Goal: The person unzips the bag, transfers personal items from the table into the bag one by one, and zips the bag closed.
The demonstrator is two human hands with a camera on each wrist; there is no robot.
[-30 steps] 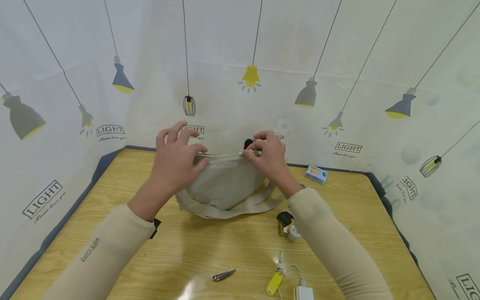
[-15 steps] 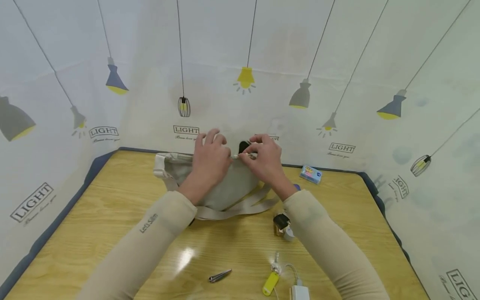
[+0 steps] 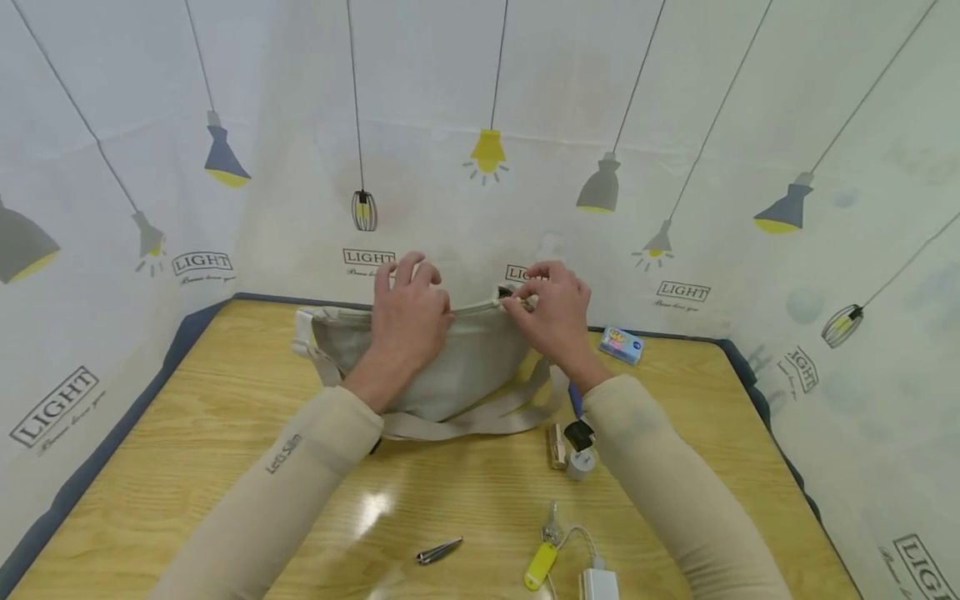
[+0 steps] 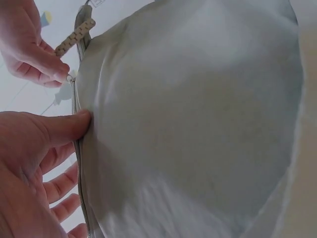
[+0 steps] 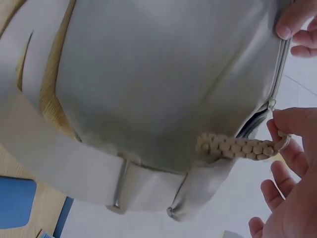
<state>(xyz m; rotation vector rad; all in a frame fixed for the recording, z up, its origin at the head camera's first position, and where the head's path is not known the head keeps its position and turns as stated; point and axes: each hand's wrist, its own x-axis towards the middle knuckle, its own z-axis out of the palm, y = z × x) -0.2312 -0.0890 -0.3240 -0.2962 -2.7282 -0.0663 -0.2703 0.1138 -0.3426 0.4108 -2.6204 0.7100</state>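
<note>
A light grey shoulder bag [image 3: 476, 362] stands on the table, its zip [image 4: 81, 183] running along the top edge. My left hand [image 3: 408, 321] grips that edge, thumb on the near side beside the zip and the other fingers behind it. Farther right, my right hand [image 3: 558, 312] pinches the small zip pull [image 5: 272, 103] between thumb and forefinger. A beige braided tab [image 5: 237, 147] hangs beside the pull. Past the slider, toward the bag's right end, a dark gap [image 5: 251, 124] shows in the zip. The bag's strap [image 3: 465, 425] lies in front of it.
A blue packet [image 3: 621, 344] lies at the back right. Near my right forearm are a gold case [image 3: 556, 446], a black item [image 3: 579, 434] and a round white container [image 3: 580, 465]. In front lie nail clippers [image 3: 439, 551], keys with a yellow tag [image 3: 541, 567] and a white block with a cable [image 3: 599, 583].
My left hand has moved right along the bag and taken hold of its top edge. My right hand has drawn the zip pull rightward, and the dark gap looks smaller.
</note>
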